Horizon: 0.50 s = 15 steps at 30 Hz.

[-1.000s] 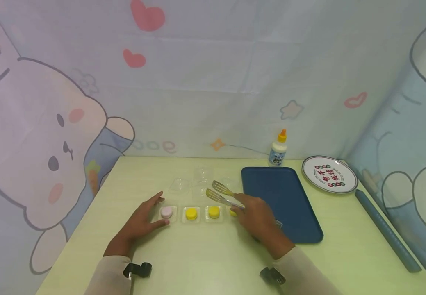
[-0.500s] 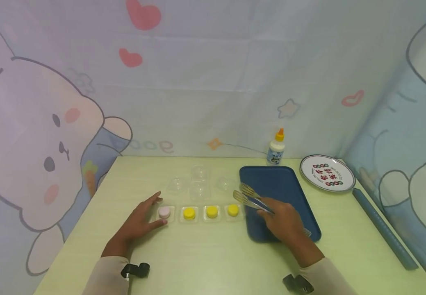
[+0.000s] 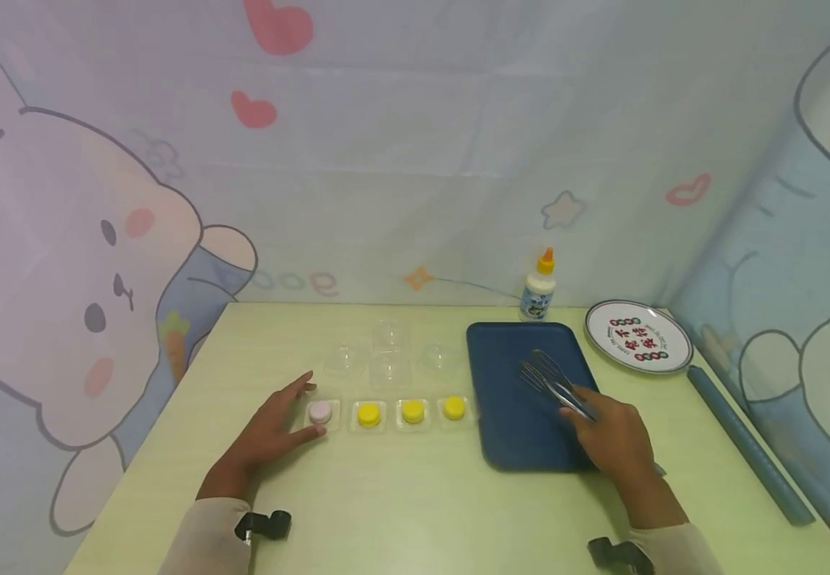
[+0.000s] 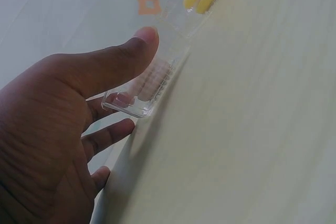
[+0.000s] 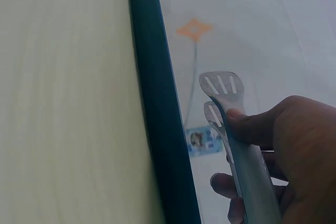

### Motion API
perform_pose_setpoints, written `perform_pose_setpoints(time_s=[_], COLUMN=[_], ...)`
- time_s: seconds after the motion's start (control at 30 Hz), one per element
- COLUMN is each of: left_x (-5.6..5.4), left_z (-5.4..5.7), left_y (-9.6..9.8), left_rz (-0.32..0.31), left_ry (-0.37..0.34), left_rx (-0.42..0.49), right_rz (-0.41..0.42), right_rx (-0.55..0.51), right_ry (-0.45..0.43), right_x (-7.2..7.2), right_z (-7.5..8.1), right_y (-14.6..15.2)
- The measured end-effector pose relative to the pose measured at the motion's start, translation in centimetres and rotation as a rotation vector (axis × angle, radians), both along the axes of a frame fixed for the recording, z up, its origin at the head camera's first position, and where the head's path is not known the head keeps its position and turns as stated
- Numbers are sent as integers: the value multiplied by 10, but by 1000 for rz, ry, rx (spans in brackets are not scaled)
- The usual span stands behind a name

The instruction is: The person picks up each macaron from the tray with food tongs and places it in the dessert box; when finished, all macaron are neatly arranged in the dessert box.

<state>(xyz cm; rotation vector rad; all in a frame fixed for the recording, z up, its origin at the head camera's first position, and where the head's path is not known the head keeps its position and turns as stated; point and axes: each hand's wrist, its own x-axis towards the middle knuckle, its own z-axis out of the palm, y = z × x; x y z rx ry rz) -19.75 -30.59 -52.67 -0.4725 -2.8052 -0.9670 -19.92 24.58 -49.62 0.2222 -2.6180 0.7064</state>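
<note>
My left hand rests on the table with its thumb and fingers spread on either side of a clear plastic tray holding a pink macaron. In the left wrist view the thumb lies alongside this clear tray. To its right, in a row, are three yellow macarons, each in its own small clear tray. My right hand grips metal tongs with slotted heads. The tongs' heads are apart with nothing between them, above the dark blue tray.
Several clear plastic lids lie behind the macaron row. A white glue-like bottle with an orange cap stands behind the blue tray. A patterned plate sits at the back right, with a long grey-blue bar along the right side.
My right hand has moved right with the tongs, from beside the rightmost yellow macaron to over the blue tray. My left hand has stayed by the pink macaron.
</note>
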Motion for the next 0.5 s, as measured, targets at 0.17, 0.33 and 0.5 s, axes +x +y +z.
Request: perform_pose_setpoints(time_s=[0.17,0.33,0.5], left_x=[0,0,1], left_z=[1,3,2], left_y=[1,2,1], left_rz=[1,4,12], left_ry=[-1,-2,-16], left_rx=[8,3,8], right_rz=[-45,-72,-126], right_rx=[-33,-42,-51], right_ry=[41,104,105], right_x=[-1,-4,-4], right_z=[-5,-8,-8], right_y=[14,27,43])
